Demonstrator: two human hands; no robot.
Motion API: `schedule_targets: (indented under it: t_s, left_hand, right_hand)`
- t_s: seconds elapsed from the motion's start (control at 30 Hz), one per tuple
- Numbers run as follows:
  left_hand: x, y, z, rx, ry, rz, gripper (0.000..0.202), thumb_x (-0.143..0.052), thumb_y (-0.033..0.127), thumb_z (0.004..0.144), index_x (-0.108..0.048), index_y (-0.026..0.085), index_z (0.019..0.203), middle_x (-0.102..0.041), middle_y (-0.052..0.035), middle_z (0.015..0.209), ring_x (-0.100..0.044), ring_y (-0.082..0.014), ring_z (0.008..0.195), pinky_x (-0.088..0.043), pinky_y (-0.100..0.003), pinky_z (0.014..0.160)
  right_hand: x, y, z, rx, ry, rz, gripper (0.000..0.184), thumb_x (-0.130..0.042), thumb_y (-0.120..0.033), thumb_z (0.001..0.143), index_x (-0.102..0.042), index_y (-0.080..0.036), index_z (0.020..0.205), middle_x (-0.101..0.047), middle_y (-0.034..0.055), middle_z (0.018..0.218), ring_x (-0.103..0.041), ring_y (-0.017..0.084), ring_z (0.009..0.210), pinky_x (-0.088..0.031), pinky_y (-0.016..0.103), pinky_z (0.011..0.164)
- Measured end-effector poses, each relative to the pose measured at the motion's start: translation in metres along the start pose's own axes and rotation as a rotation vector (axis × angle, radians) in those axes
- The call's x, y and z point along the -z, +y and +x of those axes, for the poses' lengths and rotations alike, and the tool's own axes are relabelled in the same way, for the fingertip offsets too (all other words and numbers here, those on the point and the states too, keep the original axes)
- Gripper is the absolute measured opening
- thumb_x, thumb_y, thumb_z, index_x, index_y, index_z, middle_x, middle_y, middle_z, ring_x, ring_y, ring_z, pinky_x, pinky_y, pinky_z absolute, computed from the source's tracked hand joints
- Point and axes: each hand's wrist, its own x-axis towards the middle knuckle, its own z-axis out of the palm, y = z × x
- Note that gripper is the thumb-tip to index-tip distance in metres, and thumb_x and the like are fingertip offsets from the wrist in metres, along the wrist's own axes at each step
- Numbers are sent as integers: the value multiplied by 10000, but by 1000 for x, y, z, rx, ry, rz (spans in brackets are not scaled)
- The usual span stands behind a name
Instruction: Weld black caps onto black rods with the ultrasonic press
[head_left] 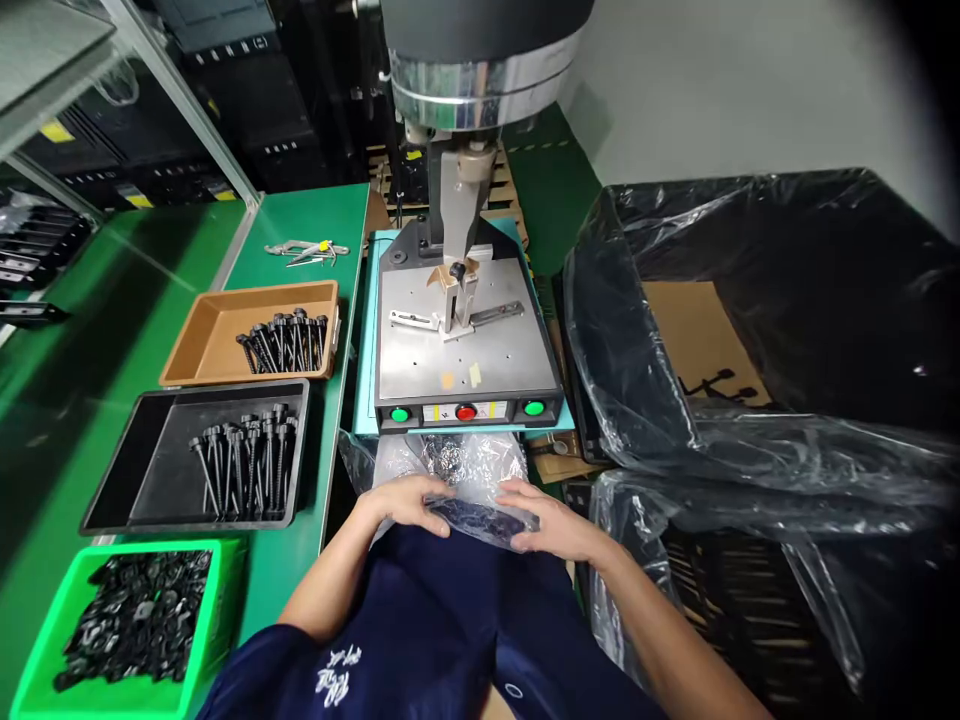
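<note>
A clear plastic bag [480, 465] lies across my lap, below the front of a bench press machine [472, 335]. Its near edge is gathered between my hands. My left hand [409, 502] grips the bag's left side, thumb toward my body. On the right side, my right hand [551, 520] has the plastic between thumb and fingers. What lies inside the bag is hard to make out. Above my hands, the machine's front carries two green buttons [400, 414] and a red button [466, 412]. A metal fixture [456, 305] with a small black piece at its top stands under the press head.
On the green table at left are a brown tray [202, 335] and a black tray [142, 450], both with black screw-like parts, and a green bin [214, 600] of small black pieces. Pliers [304, 249] lie behind. Plastic-lined boxes [630, 350] stand at right.
</note>
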Motion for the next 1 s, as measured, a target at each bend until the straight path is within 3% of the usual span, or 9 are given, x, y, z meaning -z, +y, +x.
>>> schedule_targets:
  t_s: [0.1, 0.2, 0.27, 0.4, 0.6, 0.7, 0.8, 0.87, 1.0]
  left_hand:
    - [-10, -10, -14, -15, -167, -45, 593, -813, 460, 696, -688, 256, 1239, -666, -71, 1292, -613, -238, 1195, -432, -320, 1047]
    - [-15, -16, -20, -29, -70, -58, 350, -733, 395, 789, -747, 236, 1101, -715, -71, 1183, -665, -211, 1083, -480, -289, 952]
    - [-16, -15, -21, -18, 40, 0, 230, -669, 378, 840, -767, 211, 964, -751, -71, 1021, -694, -201, 945, -505, -279, 851]
    - [-4, 9, -18, -12, 190, -81, 328, -535, 439, 923, -725, 173, 898, -735, -62, 830, -680, -168, 733, -504, -259, 701]
    - [44, 74, -1, 21, 426, -142, 364, -573, 485, 877, -626, 154, 735, -723, -60, 750, -643, -137, 541, -462, -232, 533]
    - [67, 96, 13, 63, 506, -100, 383, -571, 499, 869, -603, 157, 700, -712, -45, 702, -616, -121, 474, -419, -216, 464]
    - [84, 109, 26, 62, 477, -161, 391, -607, 525, 841, -601, 153, 720, -713, -45, 712, -598, -113, 441, -390, -210, 421]
    - [94, 115, 30, 37, 430, -169, 398, -665, 537, 793, -596, 152, 718, -694, -34, 677, -580, -111, 428, -364, -206, 401]
    - [118, 120, 24, -11, 267, -142, 404, -786, 509, 669, -629, 144, 739, -650, -5, 622, -551, -98, 438, -341, -196, 403]
  right_hand:
    - [-1, -3, -24, 52, -70, 88, 550, -714, -416, 796, -650, -224, 1307, -424, 129, 1515, -288, 334, 1448, -236, 518, 1174]
    - [-10, -7, -41, 90, -56, 159, 479, -700, -335, 796, -675, -268, 1269, -480, 98, 1479, -341, 331, 1424, -250, 549, 1162]
    - [-21, -11, -41, 68, 55, 140, 433, -710, -309, 777, -709, -279, 1209, -527, 90, 1437, -384, 344, 1399, -288, 563, 1145]
    - [-31, -31, -19, 101, 395, 37, 290, -707, -389, 821, -750, -245, 1070, -628, 104, 1304, -444, 327, 1359, -326, 526, 1142]
    - [18, -94, -10, 341, 377, 132, 1019, -662, -804, 703, -454, -178, 1479, -449, 160, 1491, -336, 366, 1421, -269, 503, 1173]
    - [30, -118, -7, 403, 477, 22, 1251, -742, -824, 571, -316, -166, 1545, -427, 155, 1507, -334, 373, 1420, -243, 496, 1189]
    - [36, -127, 15, 323, 768, -31, 905, -746, -687, 707, -499, -179, 1414, -617, 142, 1303, -549, 334, 1245, -396, 480, 1105]
    - [50, -129, 34, 249, 944, 91, 557, -606, -631, 856, -638, -173, 1172, -714, 116, 986, -691, 268, 906, -560, 413, 854]
    - [110, -134, 63, 219, 1007, 279, 432, -601, -596, 858, -626, -166, 887, -604, 15, 643, -541, 133, 456, -446, 248, 429]
